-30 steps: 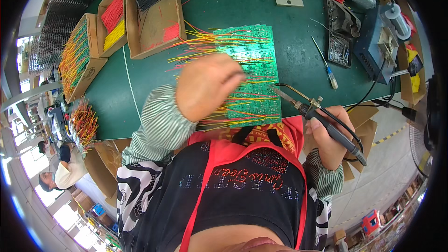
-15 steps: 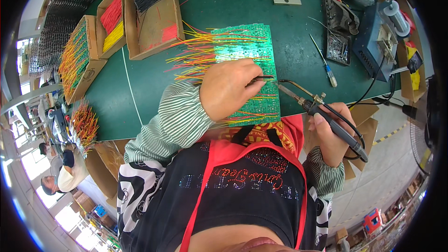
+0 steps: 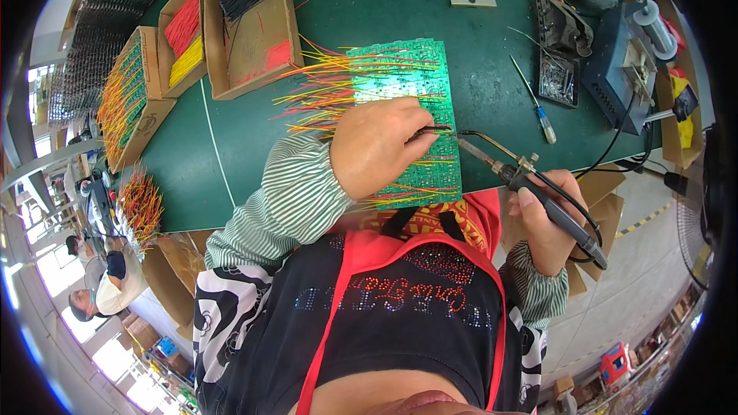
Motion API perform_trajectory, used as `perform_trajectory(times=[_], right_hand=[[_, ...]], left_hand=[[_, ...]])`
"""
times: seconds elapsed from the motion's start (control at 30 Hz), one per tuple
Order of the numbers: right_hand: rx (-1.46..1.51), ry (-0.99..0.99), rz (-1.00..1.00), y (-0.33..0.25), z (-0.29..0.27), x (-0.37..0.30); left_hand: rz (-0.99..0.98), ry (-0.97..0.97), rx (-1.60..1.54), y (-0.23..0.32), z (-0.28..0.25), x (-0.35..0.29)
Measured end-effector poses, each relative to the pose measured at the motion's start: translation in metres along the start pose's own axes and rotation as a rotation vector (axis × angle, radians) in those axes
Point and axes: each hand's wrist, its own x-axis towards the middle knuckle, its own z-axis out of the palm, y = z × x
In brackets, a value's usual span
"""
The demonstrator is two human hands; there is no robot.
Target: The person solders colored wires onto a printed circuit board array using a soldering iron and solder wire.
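My left hand (image 3: 380, 146) is closed over a green circuit board panel (image 3: 400, 83), pinching what looks like dark tweezers (image 3: 435, 130). Their tips touch the board near its right side; any wire end between them is too small to make out. Red and yellow wires (image 3: 311, 92) lie in rows across the board and stick out past its left edge. My right hand (image 3: 544, 234) is wrapped round a black soldering iron (image 3: 560, 214) with a thin curved feed tube. The iron's tip points left and is close beside the tweezer tips, at the board's right edge.
Cardboard trays (image 3: 294, 31) with red, black and yellow wires stand at the back left. A box of wired boards (image 3: 123, 107) is further left. To the right are a screwdriver (image 3: 544, 124), a black parts tray (image 3: 559, 81) and a blue soldering station (image 3: 607, 84) with a solder reel.
Almost nothing differs. Both hands, the iron and the board stay in practically the same place; a co-worker in the far left background has shifted slightly.
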Motion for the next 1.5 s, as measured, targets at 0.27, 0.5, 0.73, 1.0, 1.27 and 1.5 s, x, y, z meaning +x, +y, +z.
perform_trajectory(times=[0.27,0.5,0.73,1.0,1.27,1.5], right_hand=[[-0.034,0.026,-0.044,-0.001,-0.006,-0.008],[-0.181,0.014,-0.128,0.006,-0.010,-0.016],[-0.255,-0.220,-0.201,-0.005,0.015,-0.023],[-0.185,-0.250,-0.143,0.007,0.033,-0.026],[-0.177,-0.247,-0.120,0.008,0.037,-0.023],[-0.142,-0.270,-0.047,0.006,0.038,-0.020]], left_hand=[[-0.007,0.005,0.005,0.000,-0.002,-0.003],[-0.058,0.198,0.185,-0.007,-0.052,-0.034],[-0.127,-0.063,-0.047,0.001,-0.039,-0.070],[-0.170,-0.076,-0.070,-0.010,-0.026,-0.076],[-0.155,-0.078,-0.072,-0.014,-0.026,-0.074],[-0.148,-0.094,-0.081,-0.014,-0.027,-0.072]])
